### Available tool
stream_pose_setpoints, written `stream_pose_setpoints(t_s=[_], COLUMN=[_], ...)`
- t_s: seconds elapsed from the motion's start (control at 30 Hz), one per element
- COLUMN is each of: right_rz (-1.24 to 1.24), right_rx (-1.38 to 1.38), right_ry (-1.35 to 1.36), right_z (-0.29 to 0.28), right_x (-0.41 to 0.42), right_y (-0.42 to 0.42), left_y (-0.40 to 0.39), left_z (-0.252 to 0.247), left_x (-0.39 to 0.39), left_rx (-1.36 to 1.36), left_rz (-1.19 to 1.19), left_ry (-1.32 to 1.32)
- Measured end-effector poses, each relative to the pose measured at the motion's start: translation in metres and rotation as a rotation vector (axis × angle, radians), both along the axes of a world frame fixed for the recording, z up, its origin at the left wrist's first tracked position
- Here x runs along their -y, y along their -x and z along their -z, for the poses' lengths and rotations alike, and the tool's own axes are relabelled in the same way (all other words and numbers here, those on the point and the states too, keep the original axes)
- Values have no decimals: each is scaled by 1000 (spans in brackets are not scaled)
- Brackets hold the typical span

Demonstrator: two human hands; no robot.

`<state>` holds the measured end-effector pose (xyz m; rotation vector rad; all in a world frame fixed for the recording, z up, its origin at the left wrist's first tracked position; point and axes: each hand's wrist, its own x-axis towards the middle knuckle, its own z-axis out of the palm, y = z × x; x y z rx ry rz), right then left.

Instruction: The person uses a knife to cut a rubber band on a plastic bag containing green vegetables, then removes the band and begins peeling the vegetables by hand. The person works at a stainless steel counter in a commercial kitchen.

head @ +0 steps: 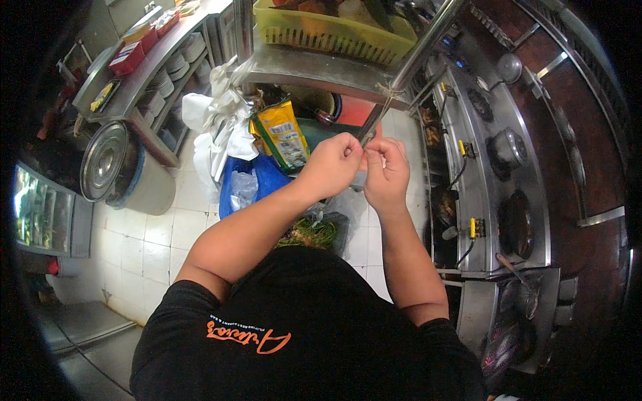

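My left hand [337,163] and my right hand [387,173] meet in front of me, thumbs and fingertips pinched close together. Strands of twine [387,100] are tied around a metal post of the steel rack [321,67] and hang down to just behind my fingertips. Whether the fingers grip the twine or some other small thing is too small to tell. Beyond my left wrist stands a yellow and green printed packet [282,135]. Below my forearms, a dark crate [342,228] holds green leafy stalks [316,233], partly hidden by my shirt.
A blue bag [263,173] and white cloths [220,120] crowd the rack's left side. A yellow-green basket [331,35] tops the rack. Left are a lidded bin [150,180] and a counter with stacked plates [175,65]. A stove [481,165] with pots lines the right.
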<state>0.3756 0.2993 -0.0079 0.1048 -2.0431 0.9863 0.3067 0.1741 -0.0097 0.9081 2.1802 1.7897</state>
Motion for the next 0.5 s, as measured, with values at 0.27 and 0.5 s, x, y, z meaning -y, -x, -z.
stream_pose_setpoints(t_s=[0.27, 0.5], right_rz=[136, 2], right_rx=[152, 98], right_ry=[-198, -306], right_z=[-14, -19], right_x=[0, 2], right_y=[-3, -2], left_y=[-3, -2], left_z=[0, 6], left_x=[5, 10], left_rx=[-45, -27], left_rz=[-15, -14], left_ry=[-46, -65])
